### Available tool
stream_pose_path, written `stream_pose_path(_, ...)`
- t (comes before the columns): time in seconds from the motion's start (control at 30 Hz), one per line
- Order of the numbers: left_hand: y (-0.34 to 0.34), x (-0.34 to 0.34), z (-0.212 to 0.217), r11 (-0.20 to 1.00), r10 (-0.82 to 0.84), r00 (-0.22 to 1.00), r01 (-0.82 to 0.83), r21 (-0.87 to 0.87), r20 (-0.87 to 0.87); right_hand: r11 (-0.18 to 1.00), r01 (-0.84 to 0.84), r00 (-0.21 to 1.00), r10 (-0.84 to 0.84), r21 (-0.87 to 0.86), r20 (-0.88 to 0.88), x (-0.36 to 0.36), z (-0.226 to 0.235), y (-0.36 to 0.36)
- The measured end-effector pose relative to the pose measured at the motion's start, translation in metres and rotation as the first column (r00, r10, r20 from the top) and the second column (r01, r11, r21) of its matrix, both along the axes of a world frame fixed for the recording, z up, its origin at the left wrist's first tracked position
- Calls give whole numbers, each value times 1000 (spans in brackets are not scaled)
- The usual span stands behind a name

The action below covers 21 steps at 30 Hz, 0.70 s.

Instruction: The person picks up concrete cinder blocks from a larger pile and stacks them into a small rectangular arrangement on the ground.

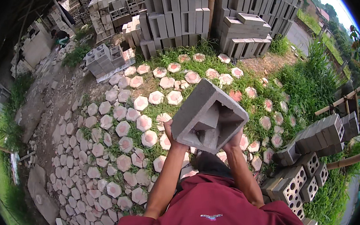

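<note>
Both-handed grip, left hand [171, 135] and right hand [235, 139] clasping grey hollow concrete block [208, 115] by lower edges, raised chest-high above hexagonal grey-and-pink pavers [142, 123]; open ground ahead, stacked grey perforated blocks [310, 161] close at right.

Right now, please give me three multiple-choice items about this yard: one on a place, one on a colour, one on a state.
1. Where do the hexagonal pavers lie?
A. on the ground
B. on a truck
C. on a shelf

2. What colour is the person's shirt?
A. dark red
B. white
C. blue

3. How is the grey concrete block held?
A. with both hands
B. with one hand
C. it lies on the ground

Answers: 1 A, they spread over grass and soil. 2 A, the shirt is dark red. 3 A, the left hand and the right hand grip its underside.
</note>
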<state>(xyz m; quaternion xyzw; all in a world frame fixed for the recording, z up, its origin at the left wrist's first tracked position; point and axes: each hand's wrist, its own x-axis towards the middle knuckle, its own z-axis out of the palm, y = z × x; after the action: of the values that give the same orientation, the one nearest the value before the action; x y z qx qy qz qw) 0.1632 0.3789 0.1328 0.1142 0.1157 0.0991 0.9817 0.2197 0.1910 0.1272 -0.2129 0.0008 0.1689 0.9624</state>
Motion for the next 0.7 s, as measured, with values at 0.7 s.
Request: stream_pose_path(0.7,322,106,-54,909,361,886,-264,323,-290,704,-697,717,686,-138,-124,245,-28,356)
